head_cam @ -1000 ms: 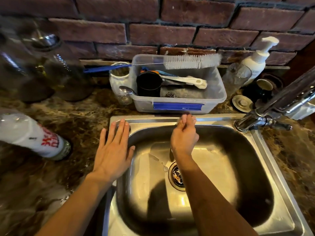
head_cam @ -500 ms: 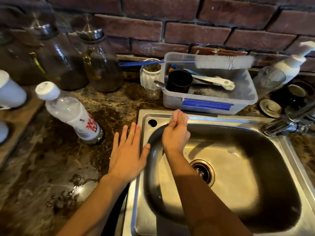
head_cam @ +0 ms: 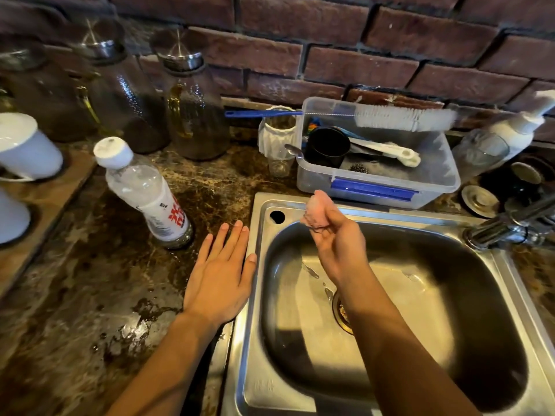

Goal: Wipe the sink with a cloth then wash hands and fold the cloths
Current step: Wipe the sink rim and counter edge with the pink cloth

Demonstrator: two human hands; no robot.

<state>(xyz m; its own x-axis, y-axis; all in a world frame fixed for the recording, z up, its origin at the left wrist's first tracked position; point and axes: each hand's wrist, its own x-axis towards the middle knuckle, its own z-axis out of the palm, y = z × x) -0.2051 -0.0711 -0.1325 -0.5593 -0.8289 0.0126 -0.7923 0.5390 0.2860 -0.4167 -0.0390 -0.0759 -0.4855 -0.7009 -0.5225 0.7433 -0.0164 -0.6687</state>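
1 right hand (head_cam: 336,235) grips bunched pink cloth (head_cam: 316,210); left hand (head_cam: 220,274) lies flat, released.

Dark marbled countertop (head_cam: 90,280), wet patches near the sink (head_cam: 261,205) (set into it, right). On it: plastic bottle (head_cam: 144,190), two glass jars (head_cam: 195,115) far, clear tub (head_cam: 435,175), left hand (head_cam: 220,280) laid flat.

I have one head view, close above the sink (head_cam: 255,295), facing forward and down toward the brick wall (head_cam: 330,55).
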